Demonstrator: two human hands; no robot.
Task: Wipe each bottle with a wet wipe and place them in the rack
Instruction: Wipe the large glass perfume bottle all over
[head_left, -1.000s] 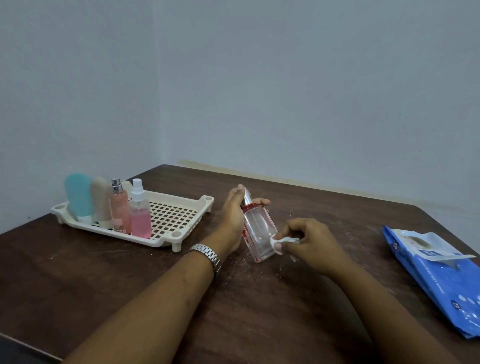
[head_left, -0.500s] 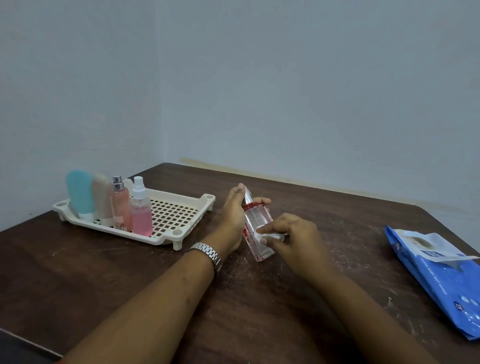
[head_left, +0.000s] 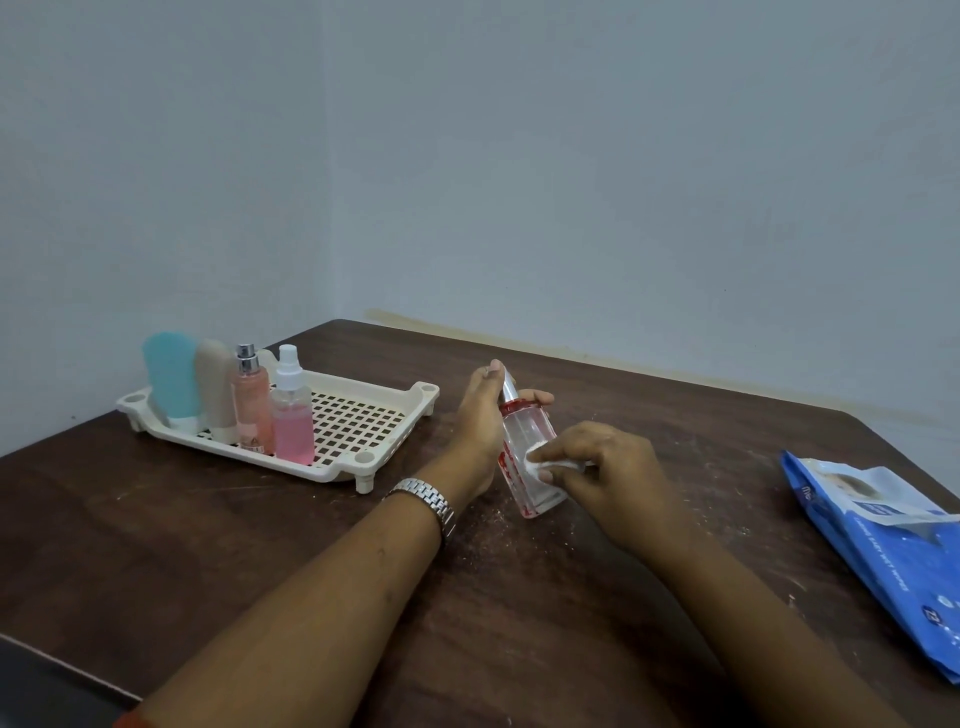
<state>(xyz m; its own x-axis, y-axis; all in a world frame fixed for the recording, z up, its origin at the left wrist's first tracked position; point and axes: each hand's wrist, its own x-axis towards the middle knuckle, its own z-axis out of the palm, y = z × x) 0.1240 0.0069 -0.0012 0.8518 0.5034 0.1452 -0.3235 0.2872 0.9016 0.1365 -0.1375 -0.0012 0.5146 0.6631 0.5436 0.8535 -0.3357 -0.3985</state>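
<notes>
Near the middle of the dark wooden table (head_left: 208, 545), the left hand (head_left: 478, 415) curls round the neck of a tilted clear plastic spray bottle with red trim (head_left: 524, 441). The right hand (head_left: 608, 467) pinches a small white wet wipe (head_left: 535, 464) against its side. Four bottles (head_left: 252, 410) stand in the cream perforated plastic rack (head_left: 322, 467) by the far left corner; a blue wipe pack (head_left: 893, 551) lies at the right edge.

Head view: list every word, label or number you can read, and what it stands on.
None can be quoted.
Wipes pack: white print, too blurred.
Clear bottle: red print, too blurred.
Peach bottle: base label, too small.
</notes>
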